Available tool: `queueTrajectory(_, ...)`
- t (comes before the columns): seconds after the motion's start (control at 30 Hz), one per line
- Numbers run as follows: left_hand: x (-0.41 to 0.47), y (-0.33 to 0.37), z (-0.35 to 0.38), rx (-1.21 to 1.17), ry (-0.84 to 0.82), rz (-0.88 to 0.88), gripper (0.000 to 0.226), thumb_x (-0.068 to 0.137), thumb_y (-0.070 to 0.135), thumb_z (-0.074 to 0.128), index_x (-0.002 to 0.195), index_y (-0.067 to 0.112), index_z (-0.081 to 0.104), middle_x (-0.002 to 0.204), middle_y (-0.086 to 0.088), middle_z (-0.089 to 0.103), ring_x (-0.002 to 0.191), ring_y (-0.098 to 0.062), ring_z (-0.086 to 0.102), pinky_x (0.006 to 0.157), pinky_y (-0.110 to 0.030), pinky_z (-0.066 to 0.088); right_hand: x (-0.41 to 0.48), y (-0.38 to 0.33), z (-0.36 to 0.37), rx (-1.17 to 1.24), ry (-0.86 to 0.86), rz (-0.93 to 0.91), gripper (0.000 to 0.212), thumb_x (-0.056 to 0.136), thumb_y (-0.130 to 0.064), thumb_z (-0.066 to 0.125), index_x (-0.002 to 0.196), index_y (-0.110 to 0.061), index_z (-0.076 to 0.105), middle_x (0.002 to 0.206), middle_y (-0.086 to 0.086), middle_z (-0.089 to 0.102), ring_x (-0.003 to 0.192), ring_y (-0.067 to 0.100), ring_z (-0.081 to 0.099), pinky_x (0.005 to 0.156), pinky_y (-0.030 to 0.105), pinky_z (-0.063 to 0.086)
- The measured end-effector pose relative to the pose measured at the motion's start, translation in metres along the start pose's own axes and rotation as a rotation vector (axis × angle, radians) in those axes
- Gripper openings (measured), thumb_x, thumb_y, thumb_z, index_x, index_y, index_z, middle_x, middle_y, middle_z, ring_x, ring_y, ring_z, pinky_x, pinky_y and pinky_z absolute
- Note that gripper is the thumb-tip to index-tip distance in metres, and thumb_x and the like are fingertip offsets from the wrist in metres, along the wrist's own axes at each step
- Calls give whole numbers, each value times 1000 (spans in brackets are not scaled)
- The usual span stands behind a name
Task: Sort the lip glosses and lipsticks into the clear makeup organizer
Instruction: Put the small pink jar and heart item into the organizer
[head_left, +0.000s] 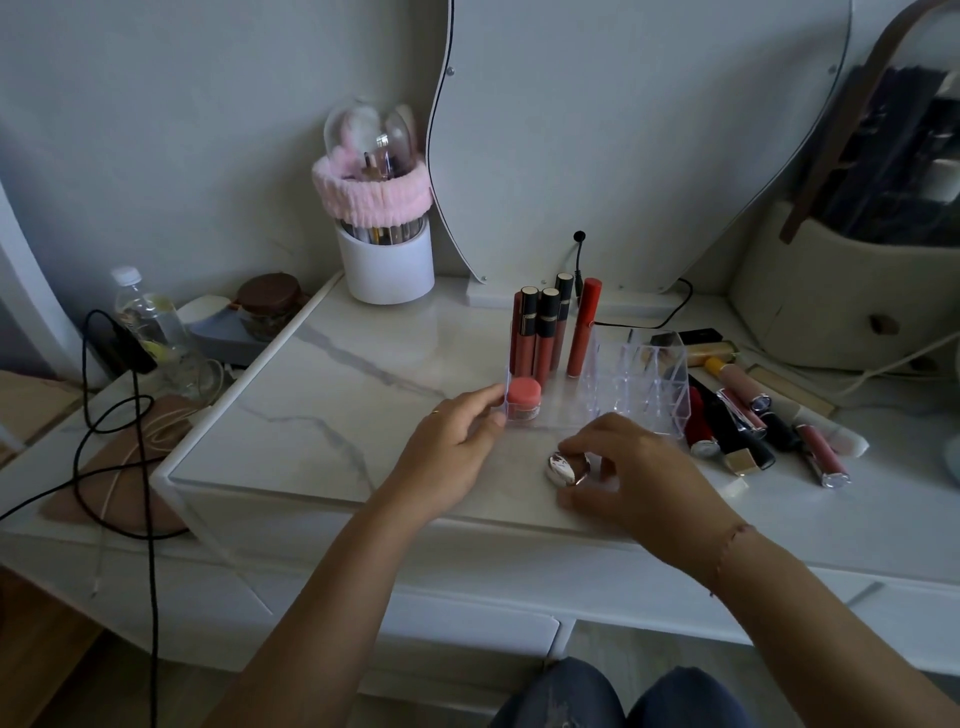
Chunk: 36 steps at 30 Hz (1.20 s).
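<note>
You are mid-sort, with one piece in hand and the tray braced. Your left hand (457, 441) pinches the front left corner of the clear organizer (670, 410), thumb and forefinger closed on its wall. Your right hand (639, 467) curls its fingers round a silver tube (563, 467), held low over the marble top (337, 415), just in front of the organizer (whether it is a lipstick or a gloss, I cannot tell from its mirrored shell).

Four tall lip glosses (545, 338) stand in the back row, and a pink jar (523, 397) sits in the front left cell beside your left fingertips. The loose pile of lipsticks and glosses (737, 421) lies on the top to the right of the organizer, so most of the job is left.

The next move, as I judge it, calls for turning the silver tube upright and lowering it into a free cell. The walls are clear and hard to read, so keep the corner pinned as you do.
</note>
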<state>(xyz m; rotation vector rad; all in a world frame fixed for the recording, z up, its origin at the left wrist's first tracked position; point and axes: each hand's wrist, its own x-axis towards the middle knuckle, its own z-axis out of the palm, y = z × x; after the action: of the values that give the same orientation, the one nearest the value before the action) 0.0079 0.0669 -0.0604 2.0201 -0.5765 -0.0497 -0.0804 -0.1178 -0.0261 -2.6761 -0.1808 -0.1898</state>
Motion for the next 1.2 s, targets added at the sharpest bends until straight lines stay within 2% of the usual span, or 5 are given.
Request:
queueTrajectory(0.27, 0, 1, -1, 1, -12, 2, 39, 97, 27, 47, 136, 29, 50, 137, 7, 55, 127, -4, 46, 107, -30, 36, 7, -2, 2, -45, 23, -8, 28, 81, -32, 64, 106, -20, 63, 100, -1, 59, 83, 12, 54, 77, 24, 48)
queueTrajectory(0.5, -1, 1, -1, -35, -32, 9, 35, 97, 27, 47, 131, 36, 53, 131, 11, 59, 122, 0, 50, 103, -26, 39, 19, -8, -21, 28, 269, -43, 24, 80, -27, 64, 102, -19, 62, 92, -6, 56, 71, 2, 53, 62, 9, 46)
queueTrajectory(0.63, 0, 1, -1, -36, -33, 16, 35, 97, 26, 47, 131, 35, 53, 131, 10, 59, 124, -2, 50, 106, -34, 39, 42, -6, -29, 27, 380, -19, 23, 81, -24, 65, 103, -15, 63, 94, -2, 58, 74, 9, 56, 69, 10, 44)
queueTrajectory(0.83, -1, 1, -1, 3, -13, 15, 35, 97, 26, 47, 131, 35, 53, 128, 9, 61, 121, -7, 51, 104, -40, 40, 63, 4, -13, -75, 333, 17, 25, 82, -33, 64, 100, -16, 64, 96, -1, 61, 79, 12, 55, 76, 28, 53)
queueTrajectory(1.2, -2, -1, -1, 16, 5, 22, 36, 96, 27, 50, 130, 39, 52, 125, 9, 62, 120, -8, 51, 102, -35, 41, 60, 16, 0, -113, 306, 18, 26, 76, -40, 68, 95, -24, 59, 91, -6, 66, 85, 11, 47, 78, 29, 39)
